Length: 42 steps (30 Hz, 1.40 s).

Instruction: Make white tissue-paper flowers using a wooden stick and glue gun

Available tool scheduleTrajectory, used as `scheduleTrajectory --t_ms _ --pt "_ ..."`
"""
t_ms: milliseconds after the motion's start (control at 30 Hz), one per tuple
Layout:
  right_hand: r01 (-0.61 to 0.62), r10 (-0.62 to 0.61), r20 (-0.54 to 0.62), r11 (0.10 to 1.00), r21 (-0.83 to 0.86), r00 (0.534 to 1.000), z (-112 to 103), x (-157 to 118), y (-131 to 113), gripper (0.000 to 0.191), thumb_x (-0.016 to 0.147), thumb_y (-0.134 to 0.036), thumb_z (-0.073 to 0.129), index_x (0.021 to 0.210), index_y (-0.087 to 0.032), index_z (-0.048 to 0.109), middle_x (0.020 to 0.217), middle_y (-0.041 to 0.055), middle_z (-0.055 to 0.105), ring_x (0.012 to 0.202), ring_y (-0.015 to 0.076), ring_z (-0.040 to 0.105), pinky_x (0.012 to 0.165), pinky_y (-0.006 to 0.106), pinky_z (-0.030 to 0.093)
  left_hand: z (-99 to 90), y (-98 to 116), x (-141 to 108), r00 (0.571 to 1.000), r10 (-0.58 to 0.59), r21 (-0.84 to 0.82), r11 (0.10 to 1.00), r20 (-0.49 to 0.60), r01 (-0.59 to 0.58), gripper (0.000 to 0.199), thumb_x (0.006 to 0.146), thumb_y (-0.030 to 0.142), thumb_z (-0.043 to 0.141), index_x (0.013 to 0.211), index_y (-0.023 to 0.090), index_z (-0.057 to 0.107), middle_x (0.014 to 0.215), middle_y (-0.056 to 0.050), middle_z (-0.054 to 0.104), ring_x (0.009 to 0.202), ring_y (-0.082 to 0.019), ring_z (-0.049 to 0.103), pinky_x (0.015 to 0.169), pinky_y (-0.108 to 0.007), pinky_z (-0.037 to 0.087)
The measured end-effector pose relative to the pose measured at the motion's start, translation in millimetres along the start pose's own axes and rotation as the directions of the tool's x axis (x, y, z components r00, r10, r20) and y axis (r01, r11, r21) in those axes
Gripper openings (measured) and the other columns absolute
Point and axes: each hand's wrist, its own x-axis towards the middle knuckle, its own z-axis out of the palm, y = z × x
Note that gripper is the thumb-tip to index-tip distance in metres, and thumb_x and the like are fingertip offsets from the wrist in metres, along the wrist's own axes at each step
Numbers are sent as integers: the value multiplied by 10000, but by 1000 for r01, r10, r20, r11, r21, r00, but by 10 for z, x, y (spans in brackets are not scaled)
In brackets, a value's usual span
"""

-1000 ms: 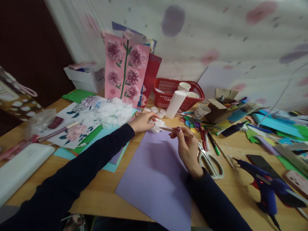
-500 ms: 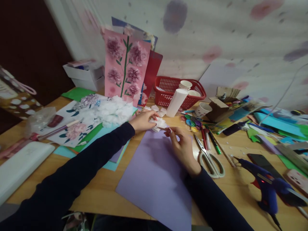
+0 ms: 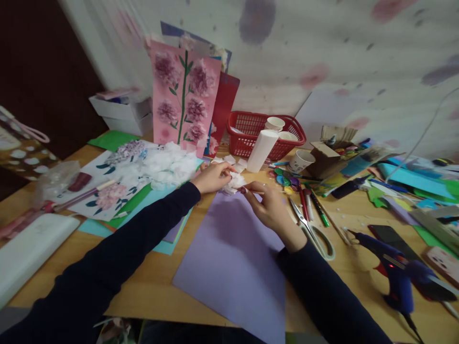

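A sheet of purple paper (image 3: 233, 267) lies in front of me, with a tuft of crumpled white tissue paper (image 3: 236, 180) at its far end. My left hand (image 3: 213, 177) has curled fingers at the tuft's left side, closed on its edge. From the right, my right hand (image 3: 268, 205) pinches a thin stick, its tip at the near side of the tuft. The fingers partly cover the stick. Small white paper squares (image 3: 239, 165) lie just behind the tuft.
White scissors (image 3: 313, 234), pens (image 3: 319, 205) and a blue glue gun (image 3: 392, 267) lie to the right. Behind stand a white roll (image 3: 263, 150), a red basket (image 3: 244, 138), a paper cup (image 3: 301, 161) and a pink flower picture (image 3: 172, 95). White tissue pieces (image 3: 172, 165) are heaped left.
My right hand has turned slightly and its fingers have come closer to the tuft with the stick. The left hand stays nearly in place; the view has shifted a little.
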Motion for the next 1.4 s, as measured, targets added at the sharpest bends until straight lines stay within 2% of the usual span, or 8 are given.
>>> scheduleTrajectory --t_ms 167,333,467,600,800,1100,1300,1400 --pt "17 -2 97 988 -154 995 -51 356 -27 279 911 -238 456 698 -163 621 628 43 641 566 143 550 561 254 339 18 -84 37 996 -15 -163 986 86 28 317 751 113 483 1035 167 613 926 -34 713 886 -167 674 858 -309 496" --pt "50 -36 70 976 -210 997 27 475 -14 273 894 -195 451 670 -166 606 627 43 653 547 133 552 552 250 324 14 -123 37 994 -13 -220 975 111 37 378 696 61 476 1045 141 597 941 -62 701 914 -179 675 833 -307 515" --pt "-104 94 -94 988 -111 991 75 393 24 335 914 -257 451 623 -173 593 618 55 678 546 147 600 547 246 372 -1 -134 15 994 41 -197 980 100 -21 424 663 67 526 1072 154 595 1028 -76 683 997 -191 651 890 -328 506" --pt "-243 242 -278 970 33 930 108 260 70 381 924 -352 455 609 -183 587 552 43 661 502 156 613 521 252 410 -33 -116 -10 991 63 -154 987 117 -44 461 636 89 574 1090 165 599 1083 -81 670 1034 -204 636 935 -354 494" --pt "-246 346 -317 916 315 883 144 153 160 327 856 -488 565 747 -180 590 631 48 698 564 180 673 562 286 499 -40 -133 3 987 80 -179 982 139 -55 480 608 68 559 1074 168 612 1106 -75 669 1059 -205 628 949 -348 493" --pt "-217 386 -404 889 404 830 139 111 150 379 795 -559 615 738 -188 566 585 34 682 527 183 664 537 298 516 -88 -53 -22 985 104 -129 988 136 -86 416 655 96 581 1057 167 663 1082 -57 699 1015 -191 643 948 -325 478" --pt "-160 296 -368 920 358 881 143 91 128 341 847 -514 578 777 -180 578 628 35 685 568 169 665 572 291 514 -74 46 -48 995 40 -62 997 92 -35 225 760 291 632 941 200 729 995 -42 733 965 -207 646 915 -340 463" --pt "-126 231 -343 945 303 910 106 68 95 345 895 -487 519 781 -170 590 657 47 682 597 164 662 584 286 503 -57 62 -50 998 21 -9 1000 57 -20 179 756 283 641 876 206 749 948 -44 742 954 -223 642 916 -360 446"
